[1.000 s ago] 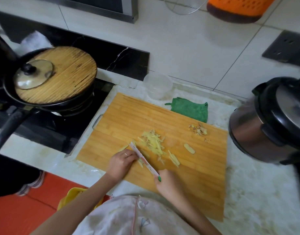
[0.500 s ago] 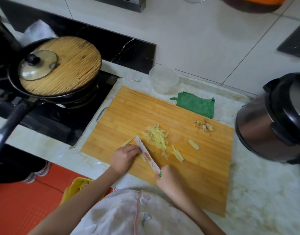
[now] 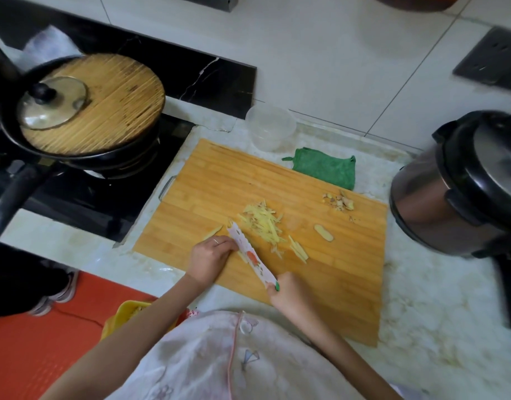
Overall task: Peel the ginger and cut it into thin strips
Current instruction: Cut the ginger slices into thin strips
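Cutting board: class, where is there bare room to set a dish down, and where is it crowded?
Free: far left of the cutting board, between metal handle and ginger strips; also its near right corner, below the ginger slice. Crowded: the middle, with strips, knife, left hand and right hand; peel scraps sit far right.

Whatever lies under the curled fingers of the left hand (image 3: 209,259), beside the knife (image 3: 253,256), is hidden. The right hand (image 3: 289,295) covers the knife's handle, apart from a green tip. The cooker (image 3: 456,186) is cut off at the right edge and the pan handle (image 3: 14,197) at the left. The wall socket (image 3: 491,59) at upper right is blurred. An arm covers part of the yellow bin (image 3: 127,313) at lower left.
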Demonstrator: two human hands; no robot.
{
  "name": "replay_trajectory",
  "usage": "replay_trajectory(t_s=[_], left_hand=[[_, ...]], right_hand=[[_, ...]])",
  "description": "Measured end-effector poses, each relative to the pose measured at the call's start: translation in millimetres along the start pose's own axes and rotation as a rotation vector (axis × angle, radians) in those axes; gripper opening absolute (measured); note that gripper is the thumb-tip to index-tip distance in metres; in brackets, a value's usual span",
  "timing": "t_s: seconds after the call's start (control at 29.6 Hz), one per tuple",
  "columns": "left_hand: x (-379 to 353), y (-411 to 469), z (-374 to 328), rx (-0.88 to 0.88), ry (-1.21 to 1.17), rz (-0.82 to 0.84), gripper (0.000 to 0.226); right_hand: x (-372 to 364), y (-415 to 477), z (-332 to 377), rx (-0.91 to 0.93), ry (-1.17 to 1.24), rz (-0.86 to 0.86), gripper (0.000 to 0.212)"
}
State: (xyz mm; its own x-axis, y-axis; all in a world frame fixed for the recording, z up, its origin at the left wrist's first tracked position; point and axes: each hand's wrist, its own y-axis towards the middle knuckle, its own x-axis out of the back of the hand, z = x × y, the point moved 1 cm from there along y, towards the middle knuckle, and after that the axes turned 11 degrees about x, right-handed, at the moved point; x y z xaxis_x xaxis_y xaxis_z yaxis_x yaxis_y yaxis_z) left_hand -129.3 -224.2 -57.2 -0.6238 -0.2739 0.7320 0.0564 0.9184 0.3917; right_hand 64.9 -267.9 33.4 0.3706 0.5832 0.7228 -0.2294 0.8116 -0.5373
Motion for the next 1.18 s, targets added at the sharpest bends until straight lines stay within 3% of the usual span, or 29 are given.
replay_trajectory(t_s=[0.37, 0.57, 0.78, 0.95, 1.18], left_hand=[[0.7, -0.6, -1.7, -0.001, 0.003, -0.003, 0.022], [-1.1, 1.4, -0.3, 0.021, -0.009, 0.037, 0.024], [-0.6, 2.2, 2.4, 0.027, -0.027, 0.069, 0.023], [1.3, -2.8, -1.3, 0.028, -0.035, 0.029, 0.020], [1.2, -19.9, -2.0, 0.042, -0.004, 0.053, 0.023]], right_hand=[[-4.6, -5.4, 6.6, -0.010, -0.054, 0.001, 0.039], [-10.6, -2.5, 14.3, -0.027, -0.050, 0.001, 0.017], [1.4, 22.4, 29.9, 0.002, 0.017, -0.056, 0.038], [5.2, 7.3, 9.2, -0.001, 0.037, -0.106, 0.040], [-0.3, -5.0, 5.8, 0.038, -0.097, -0.018, 0.039]])
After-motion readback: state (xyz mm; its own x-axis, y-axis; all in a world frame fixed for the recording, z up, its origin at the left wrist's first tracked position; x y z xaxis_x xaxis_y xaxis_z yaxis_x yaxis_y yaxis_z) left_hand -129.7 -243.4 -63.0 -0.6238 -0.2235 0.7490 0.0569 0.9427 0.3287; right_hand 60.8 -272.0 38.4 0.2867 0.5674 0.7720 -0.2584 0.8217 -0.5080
